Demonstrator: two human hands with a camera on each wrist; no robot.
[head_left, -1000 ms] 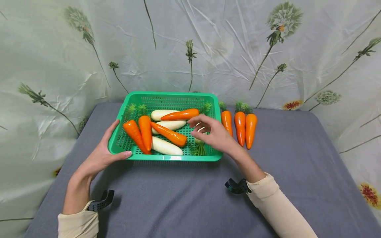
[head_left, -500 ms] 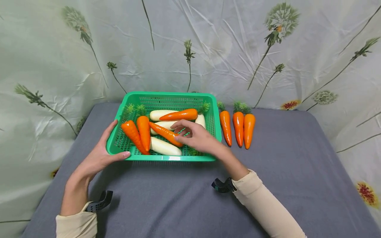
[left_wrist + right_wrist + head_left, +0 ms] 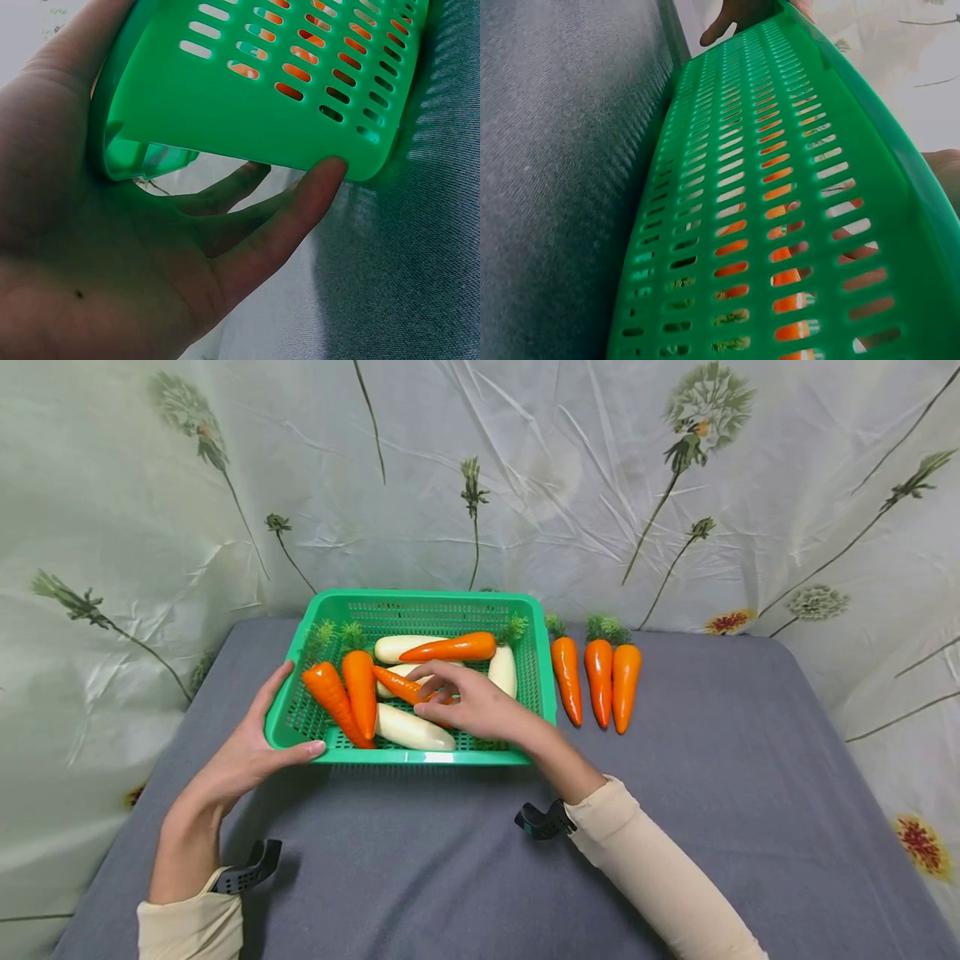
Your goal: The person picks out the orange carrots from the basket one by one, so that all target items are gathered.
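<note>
A green plastic basket (image 3: 412, 758) holds several orange carrots (image 3: 330, 697) and white radishes (image 3: 416, 729). My left hand (image 3: 251, 743) grips its near left corner, thumb along the front rim; in the left wrist view its fingers lie against the outside wall. Inside the basket, my right hand (image 3: 480, 697) has its fingers and thumb bent around both sides of the middle carrot (image 3: 393, 682). That carrot's thick end is partly hidden under the hand. Through the slots in the right wrist view, parts of the fingers show beside orange pieces.
Three carrots with green tops, one of them the leftmost carrot (image 3: 567, 681), lie side by side right of the basket. A grey cloth (image 3: 720, 793) covers the table. Behind it hangs a pale curtain (image 3: 570, 527) printed with dandelions.
My right hand has moved left from the basket's right side to the middle carrot, uncovering the white radish at the right. The left hand stays at the basket corner.
</note>
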